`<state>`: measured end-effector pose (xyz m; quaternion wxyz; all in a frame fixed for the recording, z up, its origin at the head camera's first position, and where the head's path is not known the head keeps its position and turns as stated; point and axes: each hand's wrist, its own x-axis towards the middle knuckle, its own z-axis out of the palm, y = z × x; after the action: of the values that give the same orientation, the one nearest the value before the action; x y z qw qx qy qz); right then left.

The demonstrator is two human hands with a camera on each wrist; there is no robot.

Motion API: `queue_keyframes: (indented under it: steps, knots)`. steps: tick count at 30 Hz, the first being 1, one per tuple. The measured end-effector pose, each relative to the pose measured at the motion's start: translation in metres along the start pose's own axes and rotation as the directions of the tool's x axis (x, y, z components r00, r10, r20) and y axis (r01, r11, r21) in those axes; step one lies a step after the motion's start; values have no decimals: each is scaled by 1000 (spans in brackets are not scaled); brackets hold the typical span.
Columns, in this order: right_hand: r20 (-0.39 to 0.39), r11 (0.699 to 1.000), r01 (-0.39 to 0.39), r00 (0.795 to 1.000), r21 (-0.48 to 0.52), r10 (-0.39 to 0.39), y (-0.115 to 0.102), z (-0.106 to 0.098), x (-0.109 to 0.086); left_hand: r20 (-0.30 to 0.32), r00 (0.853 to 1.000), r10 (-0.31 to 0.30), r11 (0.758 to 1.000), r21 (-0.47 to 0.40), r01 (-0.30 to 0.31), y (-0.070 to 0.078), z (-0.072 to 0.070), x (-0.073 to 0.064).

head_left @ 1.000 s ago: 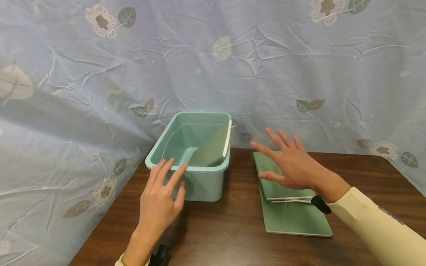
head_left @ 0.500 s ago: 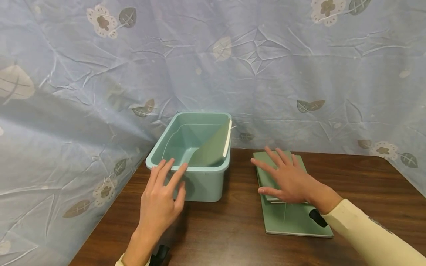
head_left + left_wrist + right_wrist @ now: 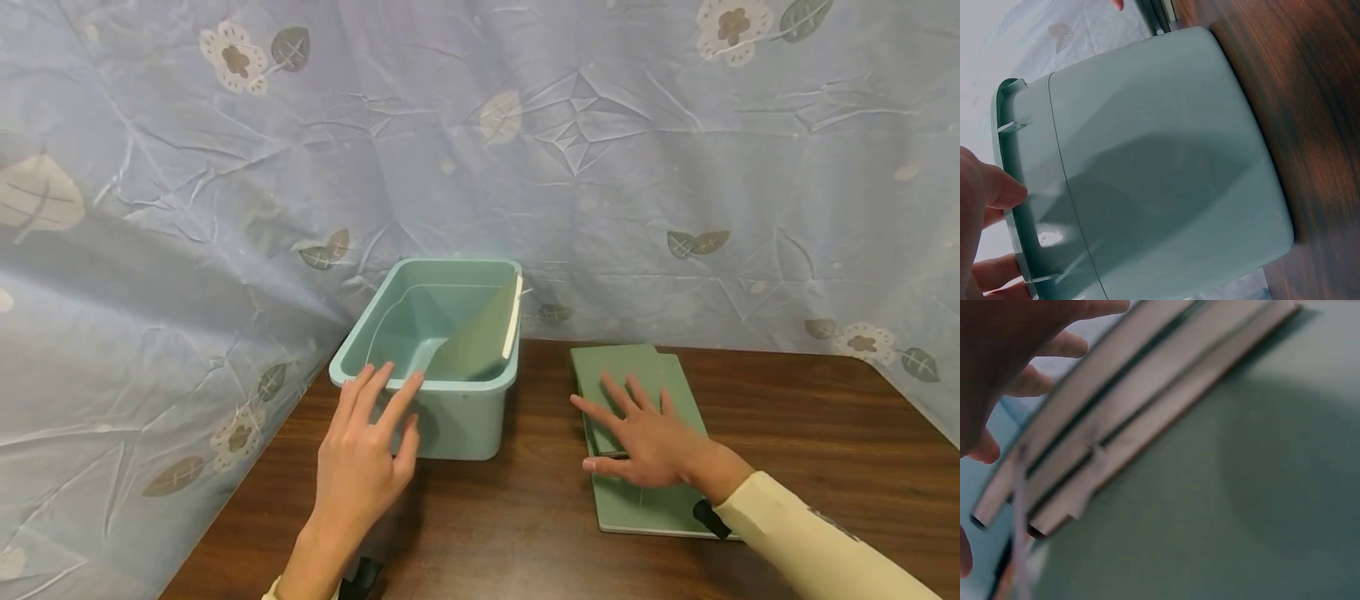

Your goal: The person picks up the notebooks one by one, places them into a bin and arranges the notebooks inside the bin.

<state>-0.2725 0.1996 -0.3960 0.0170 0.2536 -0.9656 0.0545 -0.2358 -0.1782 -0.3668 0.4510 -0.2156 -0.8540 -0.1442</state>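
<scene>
My left hand [image 3: 362,462] rests with loosely extended fingertips at the front rim of a light teal plastic bin [image 3: 457,421]. In the left wrist view the thumb [image 3: 1005,187] lies near the bin's outer wall [image 3: 1166,169]. Leaning against the bin's right wall inside is a green notebook [image 3: 480,329], its white page edge upward. My right hand [image 3: 652,442] is spread, palm down, over a stack of smaller green notebooks [image 3: 611,367] lying on a larger green one [image 3: 622,512]. Several page edges [image 3: 1129,400] and pale ribbon strings [image 3: 1019,519] appear, blurred, in the right wrist view.
The dark wood-grain table [image 3: 517,533] carries the bin at left and the notebooks at right, with a gap between. A pale blue floral cloth [image 3: 585,200] hangs behind and along the left side.
My right hand has moved toward me and lower over the notebooks, fingers still spread. My left hand, the bin and the notebooks stay in place.
</scene>
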Motion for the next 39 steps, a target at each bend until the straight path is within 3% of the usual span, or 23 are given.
queue_keyframes:
  steps: [6, 17, 28, 39]
  knots:
    - [50, 999, -38, 998, -2, 38, 0, 10, -3, 5, 1000, -1, 1000, 2, 1, 1, 0, -1]
    - [44, 998, -67, 997, -21, 68, -2, 11, -3, 11, 1000, -3, 1000, 1, 3, 1, 1, -2]
    - [-41, 994, -46, 998, -104, 42, -1, 14, -3, 8, 1000, 6, 1000, 10, -6, 1, 1, 0]
    - [-61, 992, -42, 998, -117, 35, -4, 14, -1, 13, 1000, 2, 1000, 9, -2, -1, -1, 0]
